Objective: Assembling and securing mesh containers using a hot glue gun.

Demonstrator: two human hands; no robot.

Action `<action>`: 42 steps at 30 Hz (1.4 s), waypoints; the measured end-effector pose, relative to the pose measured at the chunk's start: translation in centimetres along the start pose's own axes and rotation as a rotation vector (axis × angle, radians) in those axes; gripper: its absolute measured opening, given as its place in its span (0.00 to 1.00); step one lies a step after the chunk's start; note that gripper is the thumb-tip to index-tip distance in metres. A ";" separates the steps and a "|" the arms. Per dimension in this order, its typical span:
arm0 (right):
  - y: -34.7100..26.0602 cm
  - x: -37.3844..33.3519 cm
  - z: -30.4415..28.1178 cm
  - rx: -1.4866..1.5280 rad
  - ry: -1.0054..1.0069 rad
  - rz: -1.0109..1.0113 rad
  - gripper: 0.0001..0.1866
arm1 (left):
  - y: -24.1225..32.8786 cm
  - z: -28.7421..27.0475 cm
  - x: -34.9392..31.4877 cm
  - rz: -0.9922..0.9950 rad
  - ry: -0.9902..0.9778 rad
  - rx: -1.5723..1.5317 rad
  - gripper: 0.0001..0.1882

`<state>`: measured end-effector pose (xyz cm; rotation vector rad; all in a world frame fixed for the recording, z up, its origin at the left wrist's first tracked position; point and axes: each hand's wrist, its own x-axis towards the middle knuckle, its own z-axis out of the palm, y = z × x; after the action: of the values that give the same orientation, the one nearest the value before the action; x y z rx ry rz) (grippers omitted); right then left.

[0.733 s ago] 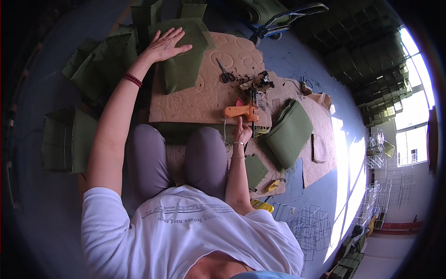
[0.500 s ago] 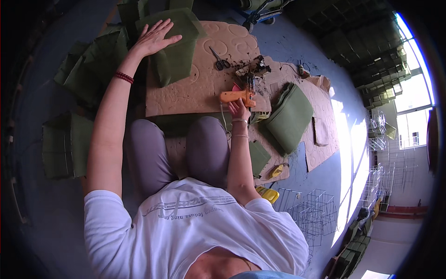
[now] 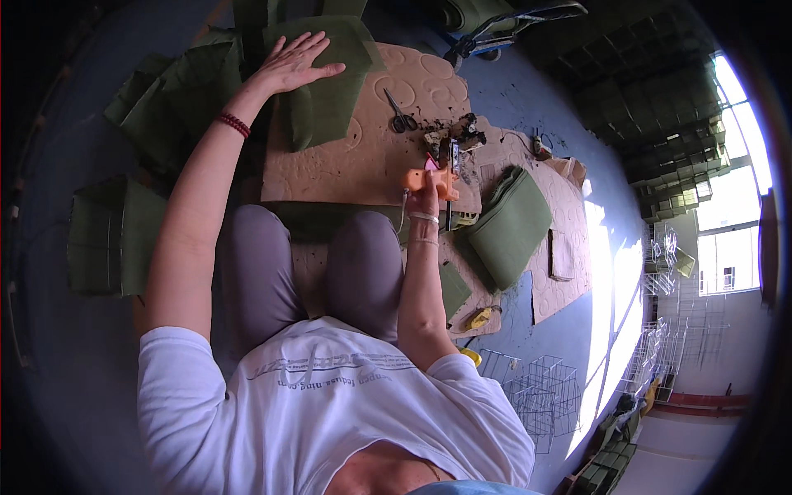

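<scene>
My left hand lies flat with fingers spread on a green felt-like panel, at the far left of the cardboard. My right hand is wrapped around an orange glue gun with a pink part on it. A dark rod sticks out of the gun toward me, and a pale cord hangs beside my wrist. Just beyond the gun sits a blackened, residue-covered lump. Black-handled scissors lie to its left on the cardboard.
Green open boxes stand at the left. A folded green felt stack lies right of my right hand, near a yellow tool. Wire frames stand on the floor at the lower right. A wheeled cart is at the back.
My right hand has closed around the glue gun's handle, where its fingers were looser before. The view has shifted slightly. My left hand stays spread on the green panel.
</scene>
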<state>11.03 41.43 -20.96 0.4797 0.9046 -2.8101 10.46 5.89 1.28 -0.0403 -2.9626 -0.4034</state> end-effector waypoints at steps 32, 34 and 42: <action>2.5 -12.1 18.0 -0.926 -0.762 -0.117 0.08 | -1.5 -1.5 0.2 0.063 -0.227 -0.261 0.41; 2.6 -12.0 18.0 -0.940 -0.764 -0.123 0.07 | -1.2 -1.7 0.1 0.053 -0.225 -0.280 0.41; 3.3 -11.6 17.9 -0.955 -0.766 -0.105 0.07 | -1.7 -1.3 0.2 0.056 -0.200 -0.288 0.42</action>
<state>18.20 28.71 -5.03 -0.7139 1.8131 -1.9379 10.40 3.95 2.11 -0.2078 -3.0600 -0.8618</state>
